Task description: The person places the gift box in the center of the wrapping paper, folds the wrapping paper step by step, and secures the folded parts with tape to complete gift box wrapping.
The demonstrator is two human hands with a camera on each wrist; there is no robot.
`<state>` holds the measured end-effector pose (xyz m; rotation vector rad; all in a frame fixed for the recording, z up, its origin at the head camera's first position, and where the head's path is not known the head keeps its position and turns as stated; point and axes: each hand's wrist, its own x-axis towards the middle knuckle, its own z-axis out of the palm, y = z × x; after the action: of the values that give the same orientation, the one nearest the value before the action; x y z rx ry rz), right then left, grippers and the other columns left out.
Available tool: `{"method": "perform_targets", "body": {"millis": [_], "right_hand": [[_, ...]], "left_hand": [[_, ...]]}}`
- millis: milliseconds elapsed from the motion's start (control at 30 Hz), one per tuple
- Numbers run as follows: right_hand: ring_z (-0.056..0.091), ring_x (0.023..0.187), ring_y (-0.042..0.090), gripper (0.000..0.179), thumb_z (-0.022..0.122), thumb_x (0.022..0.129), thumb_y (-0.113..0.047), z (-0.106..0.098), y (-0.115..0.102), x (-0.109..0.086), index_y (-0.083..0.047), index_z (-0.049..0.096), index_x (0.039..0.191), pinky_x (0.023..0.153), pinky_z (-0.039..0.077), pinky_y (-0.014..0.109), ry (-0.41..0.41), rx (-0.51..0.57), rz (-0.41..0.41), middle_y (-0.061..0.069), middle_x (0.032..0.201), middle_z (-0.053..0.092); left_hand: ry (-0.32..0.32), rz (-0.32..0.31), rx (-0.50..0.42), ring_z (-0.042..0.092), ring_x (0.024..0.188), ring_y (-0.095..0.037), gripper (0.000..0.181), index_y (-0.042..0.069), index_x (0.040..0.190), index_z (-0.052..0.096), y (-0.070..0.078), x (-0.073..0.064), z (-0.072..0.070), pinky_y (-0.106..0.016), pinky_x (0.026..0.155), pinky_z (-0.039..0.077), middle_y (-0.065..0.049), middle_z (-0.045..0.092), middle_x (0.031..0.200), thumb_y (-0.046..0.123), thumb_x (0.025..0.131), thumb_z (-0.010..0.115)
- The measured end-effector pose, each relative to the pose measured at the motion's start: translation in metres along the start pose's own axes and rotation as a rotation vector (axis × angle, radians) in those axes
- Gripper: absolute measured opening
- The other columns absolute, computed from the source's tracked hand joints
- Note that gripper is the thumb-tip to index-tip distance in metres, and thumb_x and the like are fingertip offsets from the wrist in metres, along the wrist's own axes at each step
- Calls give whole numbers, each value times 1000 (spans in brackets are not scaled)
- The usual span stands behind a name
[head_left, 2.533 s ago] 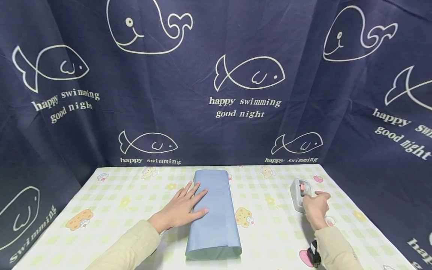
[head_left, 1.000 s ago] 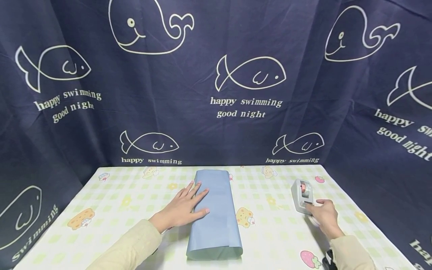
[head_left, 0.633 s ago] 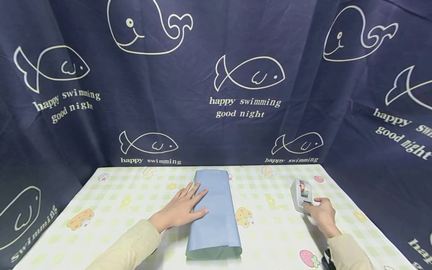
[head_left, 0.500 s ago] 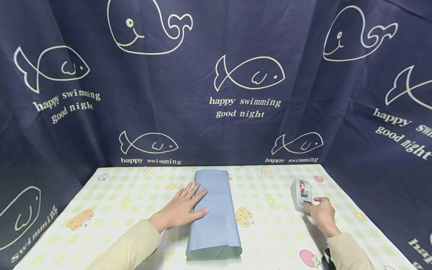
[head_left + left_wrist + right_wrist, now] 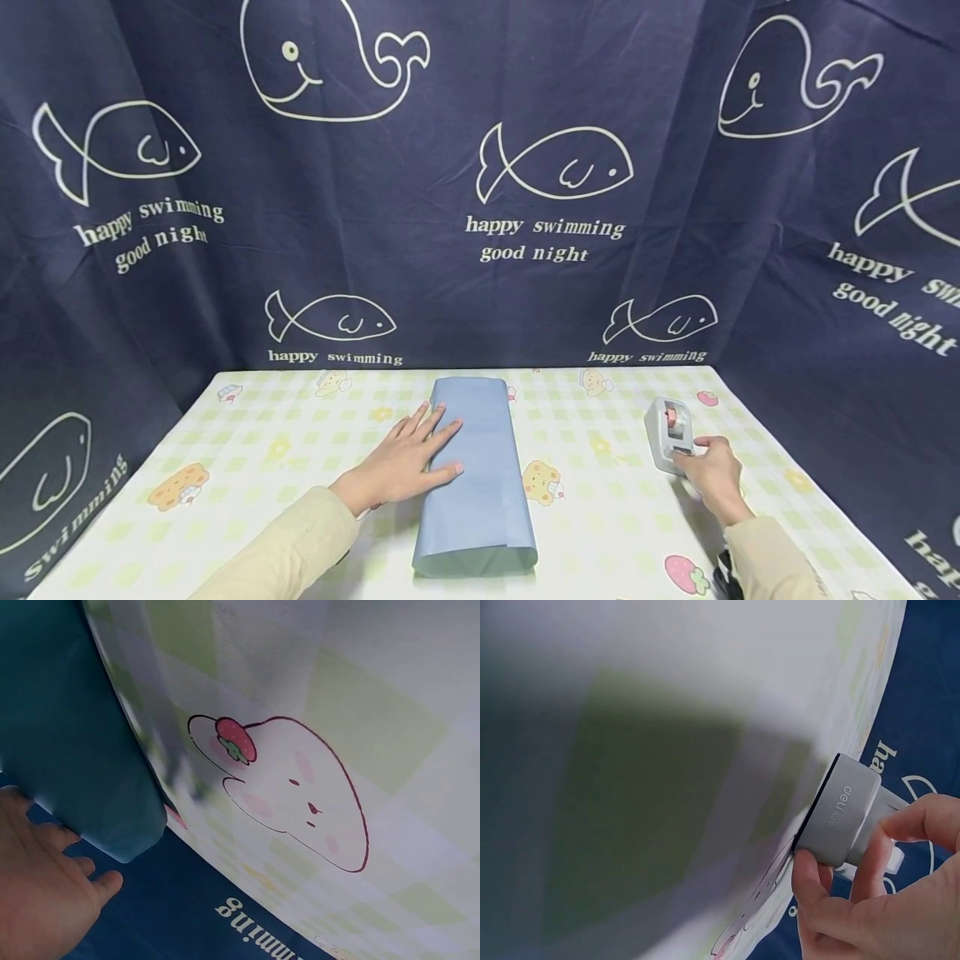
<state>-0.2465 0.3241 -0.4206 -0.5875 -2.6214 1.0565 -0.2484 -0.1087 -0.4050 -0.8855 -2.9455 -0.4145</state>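
A long, flat packet in blue paper (image 5: 483,500) lies lengthwise on the table, its near end rounded and greenish. My left hand (image 5: 401,467) rests along its left side, fingers spread and straight, with the fingertips on top. In the left wrist view, a few fingers of that left hand (image 5: 52,877) show beside the packet's end (image 5: 82,750). Over on the right stands a grey tape dispenser (image 5: 660,442) with a reddish core in its roll. My right hand (image 5: 716,475) holds its near end. In the right wrist view, bent fingers and thumb sit against the dispenser's body (image 5: 840,810).
A checked cloth (image 5: 300,533) printed with cartoon figures covers the table. Dark blue curtains (image 5: 450,275) with white fish and whales hang behind it and along both sides. A black strap (image 5: 726,575) shows at my right wrist.
My right hand has drawn back from over the dispenser's roll to its near end, with only a slight shift since. My left hand and the blue packet have stayed in place.
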Motion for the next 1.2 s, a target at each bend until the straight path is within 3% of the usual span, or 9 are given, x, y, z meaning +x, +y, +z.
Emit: {"method": "perform_targets", "body": {"millis": [167,400,600,733,833,900,1000,1100,1200], "right_hand": [[49,88,42,52,63,74,-11,1,-1,0,16,42,114,68,45,44,10,-8,-16,38,105,51],[45,93,44,53,60,75,-9,2,1,1,15,38,117,80,41,51,2,-5,-18,38,108,49],[45,93,45,54,59,74,-10,-2,2,0,15,37,117,78,42,50,-21,-10,11,38,107,49],[48,91,47,56,60,76,-16,-4,-4,-3,13,36,117,77,42,51,22,-13,10,36,101,53],[52,88,45,51,55,78,-15,-3,-14,-4,10,37,119,72,42,45,73,0,-24,31,93,58],[56,84,40,47,52,79,-13,-2,-24,-6,8,39,119,67,42,38,102,26,-67,26,88,62],[59,74,21,43,50,80,-10,2,-42,-11,3,41,120,64,40,25,90,84,-128,17,83,67],[53,69,2,43,48,82,-5,9,-59,-16,0,40,124,64,38,18,4,183,-166,5,80,68],[47,72,-7,44,45,85,0,18,-74,-22,1,35,128,69,36,15,-121,298,-189,-3,82,67]], "left_hand": [[1,4,16,6,142,-32,71,23,145,27,1,-1,-1,-53,111,14,-11,16,153,64,88,33],[2,5,29,6,142,-32,71,22,145,26,1,0,-2,-52,111,14,-11,16,153,64,88,33],[2,8,36,5,142,-32,71,22,145,26,1,1,-1,-52,111,14,-11,16,153,64,88,33],[4,10,39,6,142,-32,71,21,145,27,1,1,0,-52,111,14,-12,17,153,64,89,33],[4,10,37,6,142,-32,71,21,145,27,1,1,0,-52,111,14,-12,17,153,63,89,33],[4,9,35,5,142,-32,71,21,145,26,1,1,0,-52,111,14,-12,16,153,63,89,33],[4,8,35,5,142,-32,71,22,145,26,1,1,0,-53,111,14,-12,16,153,64,88,33],[5,7,33,5,142,-32,72,22,145,25,0,1,0,-53,111,14,-12,15,153,64,88,33],[-2,5,29,4,142,-31,72,22,146,25,0,1,1,-53,111,14,-11,14,153,65,88,33]]}}
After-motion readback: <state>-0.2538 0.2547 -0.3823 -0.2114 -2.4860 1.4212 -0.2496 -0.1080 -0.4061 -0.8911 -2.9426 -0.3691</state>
